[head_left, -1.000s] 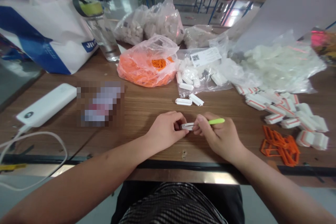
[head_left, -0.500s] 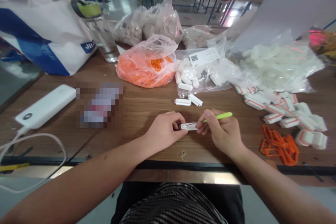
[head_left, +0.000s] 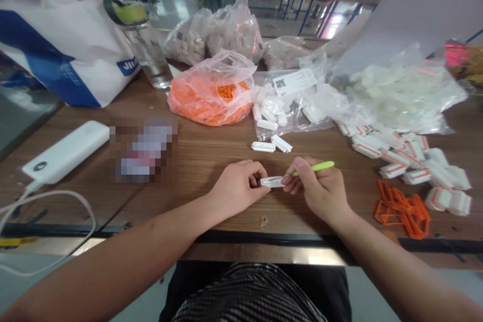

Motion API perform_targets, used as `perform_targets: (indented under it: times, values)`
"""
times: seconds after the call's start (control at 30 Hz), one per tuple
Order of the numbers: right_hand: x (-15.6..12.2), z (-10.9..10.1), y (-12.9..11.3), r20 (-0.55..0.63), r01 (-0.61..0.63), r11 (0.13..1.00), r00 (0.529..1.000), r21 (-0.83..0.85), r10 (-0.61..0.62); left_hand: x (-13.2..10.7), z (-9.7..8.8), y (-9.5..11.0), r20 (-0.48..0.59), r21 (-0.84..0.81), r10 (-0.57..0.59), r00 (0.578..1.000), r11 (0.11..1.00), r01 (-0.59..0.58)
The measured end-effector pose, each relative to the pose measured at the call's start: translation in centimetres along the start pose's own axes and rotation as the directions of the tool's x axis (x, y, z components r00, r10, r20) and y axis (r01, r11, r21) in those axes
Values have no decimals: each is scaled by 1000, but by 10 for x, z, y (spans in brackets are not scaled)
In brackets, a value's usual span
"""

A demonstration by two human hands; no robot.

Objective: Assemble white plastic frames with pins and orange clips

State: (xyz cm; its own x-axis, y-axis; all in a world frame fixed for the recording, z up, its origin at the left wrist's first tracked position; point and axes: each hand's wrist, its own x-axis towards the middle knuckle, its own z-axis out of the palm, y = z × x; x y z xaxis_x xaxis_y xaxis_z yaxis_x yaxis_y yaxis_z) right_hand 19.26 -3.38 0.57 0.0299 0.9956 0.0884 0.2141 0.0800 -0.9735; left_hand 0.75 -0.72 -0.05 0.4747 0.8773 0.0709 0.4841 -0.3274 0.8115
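My left hand (head_left: 239,186) pinches the left end of a small white plastic part (head_left: 272,182) with a row of tiny slots along it. In my right hand (head_left: 319,186) is a thin-tipped hand tool with a lime-green handle (head_left: 322,166), its metal tip lying over the top of the part. My right fingertips come up to the part's right end; whether they press on it I cannot tell. Just beyond my hands lie two similar white pieces (head_left: 263,147). Off to the right is a tangle of orange plastic frames (head_left: 403,209).
White blocks with orange stripes (head_left: 405,156) are heaped at right. Behind stand a bag of orange parts (head_left: 211,93), a labelled clear bag (head_left: 296,83) and a bag of whitish parts (head_left: 403,90). A bottle (head_left: 147,50), power bank (head_left: 68,151) with cable and blurred-out object (head_left: 145,151) are left.
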Motion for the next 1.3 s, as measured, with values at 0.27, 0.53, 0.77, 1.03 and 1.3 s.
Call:
perform_targets:
  times: [0.27,0.53,0.77,1.03,1.3]
  values:
    - [0,0,-1,8,-18,999,1000,-32,18,0,0,0,2,-7,-4,1000,1000,4]
    - [-7,-5,-12,238,391,850,916,-354,-322,1,0,1,19,19,-44,999,999,43]
    - [-10,-7,-12,333,524,746,848,-411,-412,0,-2,2,34,26,-53,998,998,52]
    - [-6,-6,-3,66,146,983,988,-110,-139,0,-1,1,5,3,-18,1000,1000,18]
    - [-3,-2,-2,78,91,992,993,-88,-84,0,-1,1,9,-16,-18,1000,1000,18]
